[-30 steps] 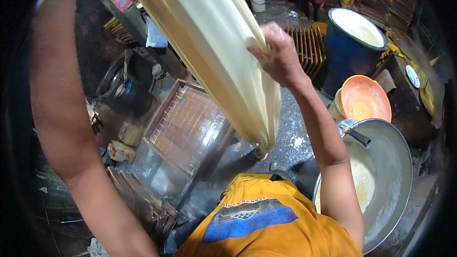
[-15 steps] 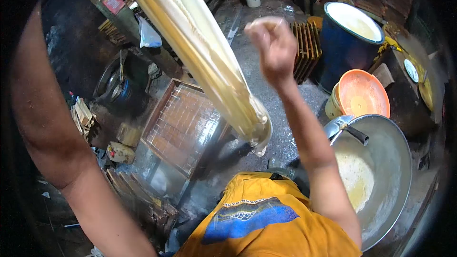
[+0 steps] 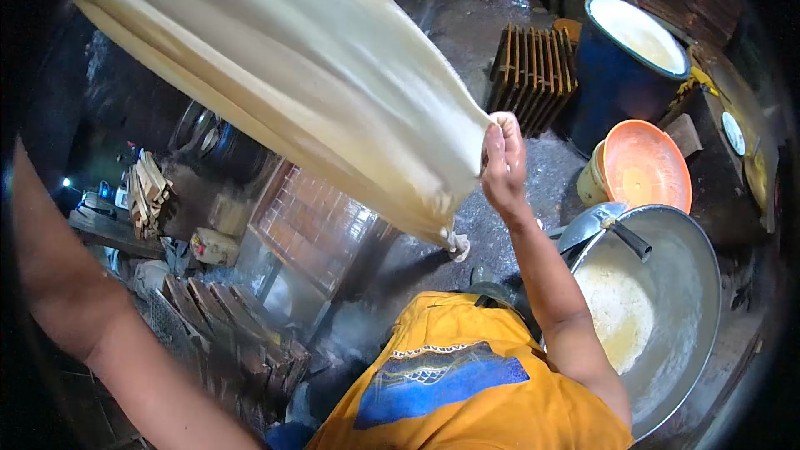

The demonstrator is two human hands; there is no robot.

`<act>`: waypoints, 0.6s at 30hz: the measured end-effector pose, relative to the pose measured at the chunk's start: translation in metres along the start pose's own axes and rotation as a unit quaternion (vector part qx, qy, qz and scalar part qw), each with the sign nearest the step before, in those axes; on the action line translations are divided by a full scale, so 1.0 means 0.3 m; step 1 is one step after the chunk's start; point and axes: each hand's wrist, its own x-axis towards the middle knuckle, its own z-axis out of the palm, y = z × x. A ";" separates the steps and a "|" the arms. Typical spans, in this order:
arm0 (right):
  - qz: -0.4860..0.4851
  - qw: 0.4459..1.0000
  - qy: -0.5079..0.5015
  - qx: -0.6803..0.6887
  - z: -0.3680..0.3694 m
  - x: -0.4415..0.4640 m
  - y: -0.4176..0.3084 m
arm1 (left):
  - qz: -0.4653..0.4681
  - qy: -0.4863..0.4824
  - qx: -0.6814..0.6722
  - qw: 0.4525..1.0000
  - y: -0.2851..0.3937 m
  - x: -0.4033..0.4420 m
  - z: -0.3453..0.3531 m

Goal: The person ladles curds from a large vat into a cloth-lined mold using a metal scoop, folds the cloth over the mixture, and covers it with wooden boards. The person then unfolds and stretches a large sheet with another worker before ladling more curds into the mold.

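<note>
A large cream-coloured cloth [image 3: 308, 75] stretches from the upper left down to the middle, its gathered lower end hanging over the floor. My right hand [image 3: 505, 162] pinches the cloth's right edge between thumb and fingers. My left arm rises along the left side, but the left hand lies outside the picture. Beneath the cloth, partly covered by it, is a wooden frame with a grid [image 3: 312, 221]. To the right of my body stands a wide metal basin [image 3: 679, 317] with a pale substance inside, and a metal dipper [image 3: 590, 229] with a dark handle rests on its rim.
An orange basin [image 3: 646, 167] sits on a pale bucket behind the metal basin. Farther back are a blue barrel [image 3: 612, 87] of whitish liquid and a slatted wooden rack [image 3: 533, 75]. Wooden boards [image 3: 225, 325] stand at the lower left. A person's legs show at the top.
My right hand, empty half a second ago, has moved down and taken hold of the cloth's edge. The cloth has spread wider and swung toward the left. My left arm has shifted lower and outward.
</note>
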 end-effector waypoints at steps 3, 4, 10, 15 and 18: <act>-0.227 0.918 -0.144 -0.291 -0.001 -0.048 0.108 | -0.025 0.021 0.038 0.999 -0.045 -0.013 -0.187; -0.246 0.867 -0.209 -0.380 0.004 -0.077 0.141 | -0.035 0.028 0.050 0.998 -0.059 -0.016 -0.250; 0.020 0.905 -0.285 -0.315 -0.208 -0.181 0.714 | -0.089 0.073 0.125 0.985 -0.112 -0.065 -0.646; 0.061 0.986 0.005 -0.155 -0.187 0.119 0.521 | -0.131 0.114 0.189 0.967 -0.106 -0.124 -0.978; -0.202 0.912 0.074 -0.348 -0.172 0.437 0.269 | -0.154 0.139 0.224 0.952 -0.079 -0.157 -1.155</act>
